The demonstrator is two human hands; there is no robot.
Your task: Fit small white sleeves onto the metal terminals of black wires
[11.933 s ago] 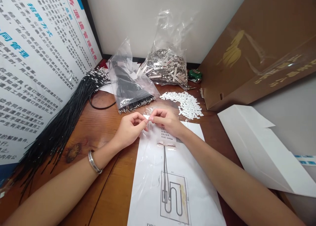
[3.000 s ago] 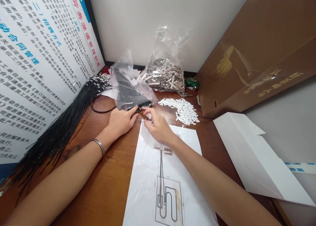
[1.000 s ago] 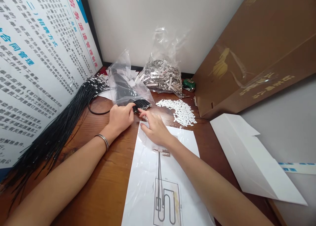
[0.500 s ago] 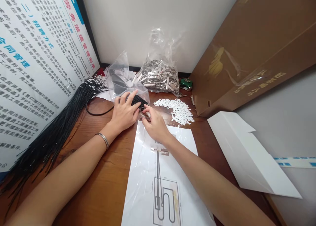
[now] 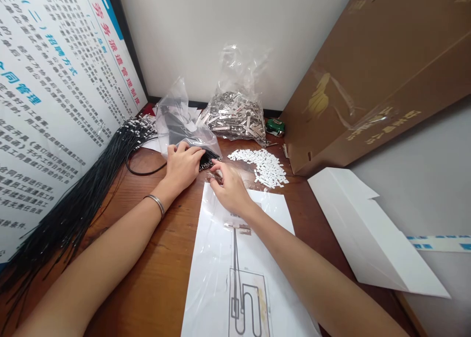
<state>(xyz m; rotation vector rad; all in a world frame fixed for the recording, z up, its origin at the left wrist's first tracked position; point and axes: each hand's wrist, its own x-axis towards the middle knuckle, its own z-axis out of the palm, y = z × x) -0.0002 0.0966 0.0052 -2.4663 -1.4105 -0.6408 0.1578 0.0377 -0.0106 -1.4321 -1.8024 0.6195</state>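
Note:
At the middle of the table, my left hand (image 5: pixel 183 169) is closed round a bundle of thin black cords (image 5: pixel 209 158), whose cut ends poke out past the fingers. The cords lie at the mouth of a clear plastic bag (image 5: pixel 187 131). My right hand (image 5: pixel 231 186) is at the cord ends, thumb and forefinger bent together in a pinch; whatever lies between the fingertips is too small to make out. Beneath its wrist lies a white sheet with a line drawing (image 5: pixel 217 258), under clear plastic. Small white pieces (image 5: pixel 270 168) are heaped right of the hands.
Behind stands a clear bag of metal clips (image 5: pixel 239 116), with a green object (image 5: pixel 275 126) beside it. Many black cords with white tips (image 5: pixel 84 190) are piled at left against a printed board (image 5: pixel 47 106). A brown box (image 5: pixel 360 82) and folded white card (image 5: pixel 368 229) flank the right side.
My left hand's fingers, spread over the bundle before, have drawn in round it and shifted slightly left. The right fingertips stay by the cord ends, a little farther from the left hand.

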